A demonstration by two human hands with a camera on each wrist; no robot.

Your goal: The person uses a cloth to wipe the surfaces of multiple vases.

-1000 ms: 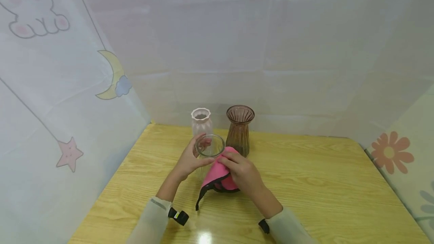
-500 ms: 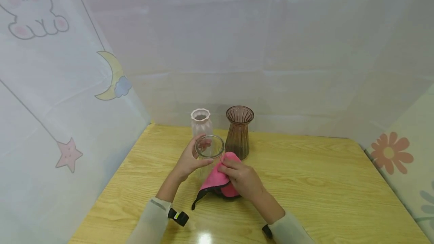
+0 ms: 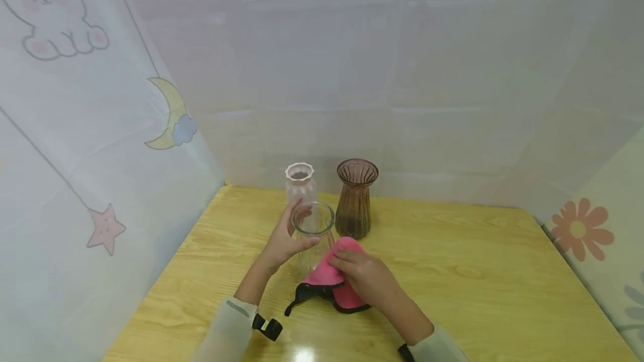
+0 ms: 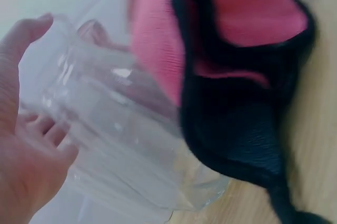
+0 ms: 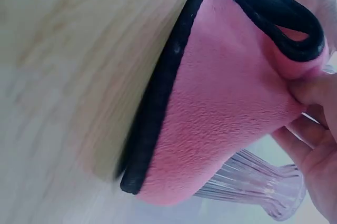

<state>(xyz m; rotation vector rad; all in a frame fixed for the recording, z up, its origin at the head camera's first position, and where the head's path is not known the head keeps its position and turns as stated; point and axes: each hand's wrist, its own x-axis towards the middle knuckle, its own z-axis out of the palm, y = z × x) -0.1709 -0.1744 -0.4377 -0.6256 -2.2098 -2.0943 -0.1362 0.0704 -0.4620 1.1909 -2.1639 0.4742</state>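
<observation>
A clear glass vase point(image 3: 313, 228) stands upright on the table, gripped near its rim by my left hand point(image 3: 284, 242). In the left wrist view the thumb and fingers curl round the neck of the glass vase point(image 4: 121, 124). My right hand point(image 3: 369, 276) pinches a pink cloth point(image 3: 327, 270) with black edging against the vase's right side. The cloth point(image 5: 226, 92) hangs folded from the fingers in the right wrist view, its lower edge close to the table. Part of the vase's lower body is hidden behind the cloth.
Just behind the glass vase stands a pale pink vase point(image 3: 300, 180) with a scalloped rim. To its right is a brown ribbed glass vase point(image 3: 355, 205). A pale backdrop point(image 3: 402, 71) rises along the far edge of the wooden table point(image 3: 453, 272).
My right hand has slid down and slightly right along the vase, taking the cloth lower. The left hand keeps its grip and the vase stays almost in place.
</observation>
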